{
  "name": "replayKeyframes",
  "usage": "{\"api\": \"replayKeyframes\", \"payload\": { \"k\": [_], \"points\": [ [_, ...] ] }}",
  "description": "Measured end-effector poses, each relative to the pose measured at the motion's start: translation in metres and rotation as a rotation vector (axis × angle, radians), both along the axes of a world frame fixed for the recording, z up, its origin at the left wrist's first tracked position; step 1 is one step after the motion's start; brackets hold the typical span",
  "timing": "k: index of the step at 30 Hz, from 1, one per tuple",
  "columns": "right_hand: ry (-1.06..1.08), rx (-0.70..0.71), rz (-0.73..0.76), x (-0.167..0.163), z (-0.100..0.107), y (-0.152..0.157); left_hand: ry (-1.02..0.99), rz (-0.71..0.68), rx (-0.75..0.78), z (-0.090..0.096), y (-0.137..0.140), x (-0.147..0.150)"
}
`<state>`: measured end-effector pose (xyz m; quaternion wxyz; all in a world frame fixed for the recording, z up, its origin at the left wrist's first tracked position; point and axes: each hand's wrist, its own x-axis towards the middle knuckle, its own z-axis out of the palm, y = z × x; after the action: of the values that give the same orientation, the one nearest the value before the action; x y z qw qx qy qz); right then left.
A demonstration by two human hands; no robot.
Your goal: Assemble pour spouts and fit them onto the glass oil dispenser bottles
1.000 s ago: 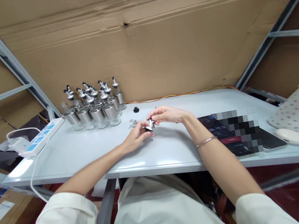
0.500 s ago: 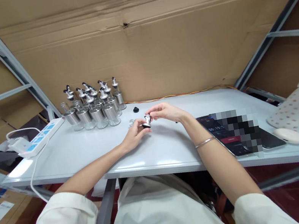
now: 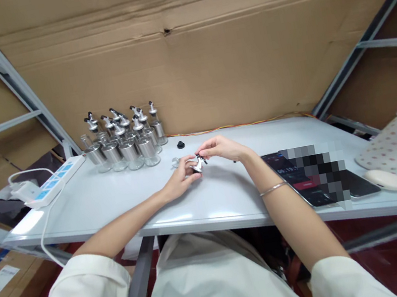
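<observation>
Through the head camera I see the pour spout [image 3: 197, 166] held above the middle of the tabletop [image 3: 207, 200], off any bottle. The left hand [image 3: 178, 182] has its fingers curled with the thumb opposite, pinching the flared base; the right hand [image 3: 224, 148] appears to pinch the dark upper end between thumb and fingertips

Judging how far along things are, I count the greater part as done: most of the bottles [image 3: 147, 150] grouped at the back left already wear silver spouts with black tips. At least two at the left of the front row show bare glass necks [image 3: 85, 141], so those look unfinished to me, as does the piece in hand. A black stopper [image 3: 180, 145] lies loose just right of the group, and a small shiny piece [image 3: 175, 163] lies beside the left hand

I can't make out exactly where the right fingertips meet the spout, and the left fingers cover part of its base. The rear bottles overlap, so I won't trust a count. The shiny piece is partly hidden, a dark speck [image 3: 234, 161] under the right wrist is too small to identify, and pixelation covers part of the phone [image 3: 307, 184]
</observation>
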<state>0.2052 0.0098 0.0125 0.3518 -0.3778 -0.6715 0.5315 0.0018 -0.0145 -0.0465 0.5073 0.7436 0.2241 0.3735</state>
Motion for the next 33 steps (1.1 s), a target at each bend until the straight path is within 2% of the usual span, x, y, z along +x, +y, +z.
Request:
{"api": "replayKeyframes", "payload": {
  "k": [4, 13, 20, 33],
  "points": [
    [-0.032, 0.013, 0.003, -0.0007, 0.0017, -0.0024, -0.010, -0.030, -0.001, -0.0025, 0.0021, 0.0000],
    [-0.024, 0.049, 0.024, -0.0001, 0.0040, -0.0032, 0.062, 0.002, 0.063, 0.0005, 0.0026, -0.0015],
    [0.024, 0.006, -0.027, -0.0031, 0.0047, -0.0040, 0.052, 0.030, 0.068, 0.0044, -0.0005, -0.0016],
    [-0.021, -0.037, 0.018, -0.0020, 0.0063, -0.0061, -0.003, 0.040, 0.024, 0.0058, -0.0025, -0.0007]
  ]
}}
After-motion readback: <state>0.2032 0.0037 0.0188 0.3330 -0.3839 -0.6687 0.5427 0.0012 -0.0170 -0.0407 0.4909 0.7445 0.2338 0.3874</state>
